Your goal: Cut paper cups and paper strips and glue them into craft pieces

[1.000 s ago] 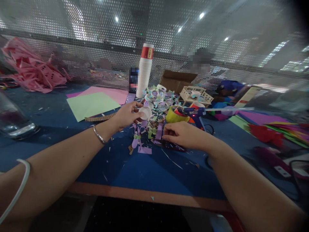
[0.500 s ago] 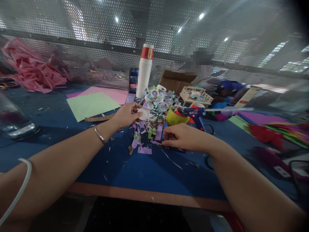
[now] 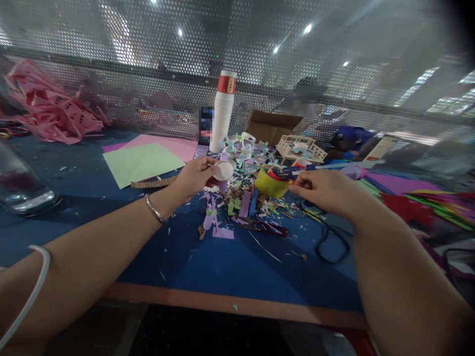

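My left hand (image 3: 195,177) is closed on a small white paper cup (image 3: 223,170), held tilted above a heap of purple, green and blue paper scraps (image 3: 237,198). My right hand (image 3: 324,190) has its fingers curled around the handle of a blue glue gun (image 3: 295,170), whose body pokes out to the left of the knuckles. The handle itself is hidden under the hand. A yellow tape roll (image 3: 270,183) sits just left of that hand. Red-handled scissors (image 3: 269,228) lie on the blue table (image 3: 222,262) in front of the scraps.
A tall stack of white cups (image 3: 223,111) stands behind the scraps, beside a cardboard box (image 3: 274,124) and a cream basket (image 3: 301,147). Green (image 3: 141,160) and pink paper (image 3: 176,143) lie left. A black cable (image 3: 330,240) loops at right. A glass jar (image 3: 18,185) stands far left.
My right hand left the scraps near the scissors and moved up and right onto the glue gun. The left hand stayed put, turning the white cup slightly.
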{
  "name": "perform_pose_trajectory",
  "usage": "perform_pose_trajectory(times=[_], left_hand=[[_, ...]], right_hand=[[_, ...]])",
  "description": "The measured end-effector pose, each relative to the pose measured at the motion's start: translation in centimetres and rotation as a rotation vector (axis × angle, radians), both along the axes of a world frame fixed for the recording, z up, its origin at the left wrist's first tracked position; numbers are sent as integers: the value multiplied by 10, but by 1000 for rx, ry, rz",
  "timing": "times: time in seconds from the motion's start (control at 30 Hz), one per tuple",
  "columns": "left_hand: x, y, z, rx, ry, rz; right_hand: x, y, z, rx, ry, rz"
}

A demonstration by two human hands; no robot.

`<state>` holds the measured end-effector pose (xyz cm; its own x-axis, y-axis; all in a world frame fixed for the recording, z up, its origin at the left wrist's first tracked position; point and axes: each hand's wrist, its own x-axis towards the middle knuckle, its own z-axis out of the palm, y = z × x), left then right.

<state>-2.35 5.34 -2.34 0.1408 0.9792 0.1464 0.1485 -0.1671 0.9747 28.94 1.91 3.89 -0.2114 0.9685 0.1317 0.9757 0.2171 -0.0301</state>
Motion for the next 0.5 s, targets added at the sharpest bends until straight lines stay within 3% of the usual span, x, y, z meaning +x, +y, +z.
perform_pose_trajectory(times=[0.23,0.5], left_hand=[[1,-2,2,-44,-18,-12],[4,-9,5,-83,-54,-59]], right_hand=[[27,0,2,34,-65,-123],[20,21,-7,-50,-14,-141]])
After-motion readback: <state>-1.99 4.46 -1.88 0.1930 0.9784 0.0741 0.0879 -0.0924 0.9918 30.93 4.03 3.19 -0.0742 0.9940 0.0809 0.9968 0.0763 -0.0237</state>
